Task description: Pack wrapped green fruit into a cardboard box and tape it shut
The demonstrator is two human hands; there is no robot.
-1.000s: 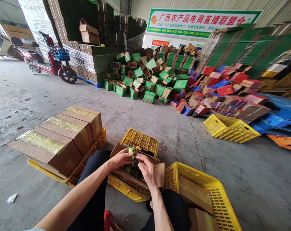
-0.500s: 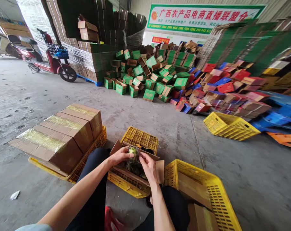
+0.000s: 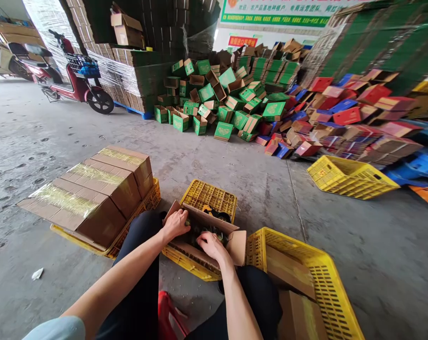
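An open cardboard box (image 3: 237, 245) stands between my knees on an upturned yellow crate (image 3: 185, 264). Inside it are dark, shiny plastic-wrapped pieces (image 3: 217, 231), hard to make out in the shade. At the box's left end my left hand (image 3: 175, 225) is closed, fingers curled down, with a bit of green fruit (image 3: 187, 222) showing beside the fingertips. My right hand (image 3: 210, 243) reaches over the near wall into the box, its fingers bent together and pointing down; what lies under them is hidden.
Taped cartons (image 3: 104, 177) sit on a yellow crate at left. A yellow basket (image 3: 327, 283) with cartons stands at right, another basket (image 3: 352, 177) beyond. A black-and-yellow tape dispenser (image 3: 216, 213) lies behind the box. Green boxes (image 3: 223, 131) and a scooter (image 3: 75, 85) are farther back.
Both hands have gone from holding a clear-wrapped green fruit together above the box to being apart, down inside it. The view has tilted down slightly.
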